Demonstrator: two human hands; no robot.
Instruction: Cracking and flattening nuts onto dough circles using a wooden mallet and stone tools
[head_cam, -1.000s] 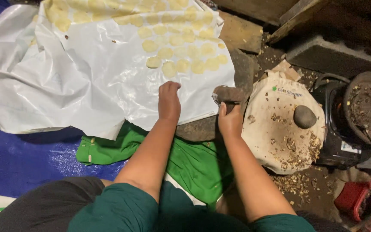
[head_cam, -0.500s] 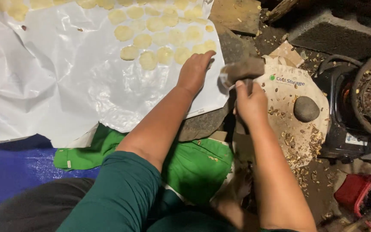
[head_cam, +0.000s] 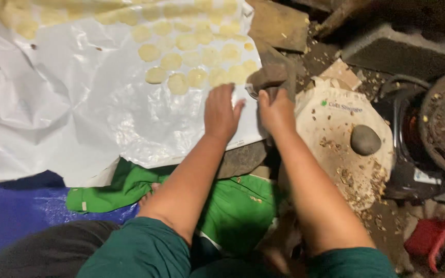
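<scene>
Clearly right hand (head_cam: 276, 110) fingers grip brown block (head_cam: 270, 77).

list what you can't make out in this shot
- Head view: the brown block in the right hand is motion-blurred; what it is stays unclear.
- Yellow discs on the white sheet: top rows cut off by the frame edge.
- Left hand: palm hidden, facing down on the sheet.
- Red thing, bottom right: blurred, cropped.

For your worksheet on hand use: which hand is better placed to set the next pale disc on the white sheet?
Probably the left hand: it lies flat on the white plastic sheet, just below the pale yellow discs. The right hand is occupied, gripping a brown block at the sheet's edge.
</scene>
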